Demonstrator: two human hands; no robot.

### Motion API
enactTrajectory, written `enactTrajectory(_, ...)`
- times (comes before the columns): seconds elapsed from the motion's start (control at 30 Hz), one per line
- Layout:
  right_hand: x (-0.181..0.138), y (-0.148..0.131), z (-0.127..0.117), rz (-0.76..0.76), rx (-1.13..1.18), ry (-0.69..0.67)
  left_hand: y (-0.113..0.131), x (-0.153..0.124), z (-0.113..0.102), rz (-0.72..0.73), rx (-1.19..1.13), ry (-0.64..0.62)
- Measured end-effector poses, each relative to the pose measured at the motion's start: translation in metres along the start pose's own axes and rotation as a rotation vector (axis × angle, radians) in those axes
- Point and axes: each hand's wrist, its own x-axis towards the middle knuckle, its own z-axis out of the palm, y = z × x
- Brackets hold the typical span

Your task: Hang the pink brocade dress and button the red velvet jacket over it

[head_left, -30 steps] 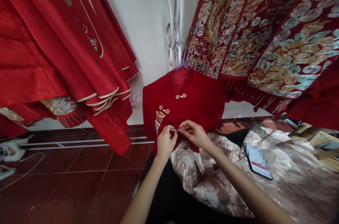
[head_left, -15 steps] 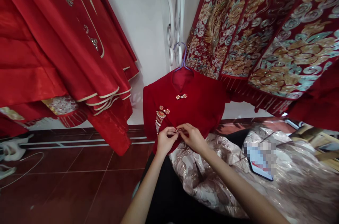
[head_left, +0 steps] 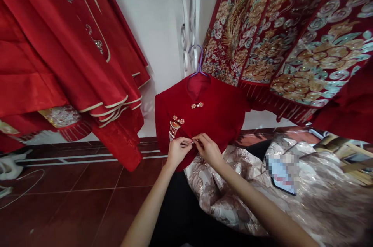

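A dark red velvet top (head_left: 215, 111) hangs in front of me on a purple hanger (head_left: 199, 62). Jewelled fastenings (head_left: 197, 105) close it below the collar, and a beaded tassel brooch (head_left: 175, 127) decorates its left-hand side in view. At the lower front, my left hand (head_left: 178, 151) and my right hand (head_left: 208, 149) meet fingertip to fingertip. Both are closed in a pinch around a small pale button (head_left: 192, 142) on the top. Most of this button is covered by the fingers.
Red garments with pale piping (head_left: 116, 68) hang at left. An embroidered, fringed red garment (head_left: 291, 44) hangs at right. Shiny beige brocade (head_left: 233, 200) lies beside my right arm, with a phone (head_left: 284, 183) on it. White shoes (head_left: 10, 167) stand on the tiled floor (head_left: 75, 212).
The whole view has shifted slightly, so things sit a little further left. Both hands stay pinched together at the same spot on the top, with only small finger movement.
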Motion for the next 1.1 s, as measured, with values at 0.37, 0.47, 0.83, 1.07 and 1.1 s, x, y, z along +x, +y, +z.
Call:
enactTrajectory(0.37,0.030,0.008,-0.011,0.093,0.008,-0.188,-0.004,0.015,-0.018,0.067,0.134,-0.087)
enactTrajectory(0.47,0.025,0.013,-0.016,0.132,0.132,-0.122,-0.001,0.008,-0.021,0.016,0.128,0.059)
enactTrajectory(0.83,0.002,0.010,-0.010,0.175,0.414,-0.136,-0.004,-0.015,0.005,0.060,0.143,0.066)
enactTrajectory(1.07,0.001,0.014,-0.003,0.210,0.525,-0.119,-0.003,-0.015,0.000,0.046,-0.030,0.083)
enactTrajectory(1.1,0.001,0.014,-0.005,0.217,0.527,-0.120,-0.003,-0.013,0.000,0.026,-0.065,0.085)
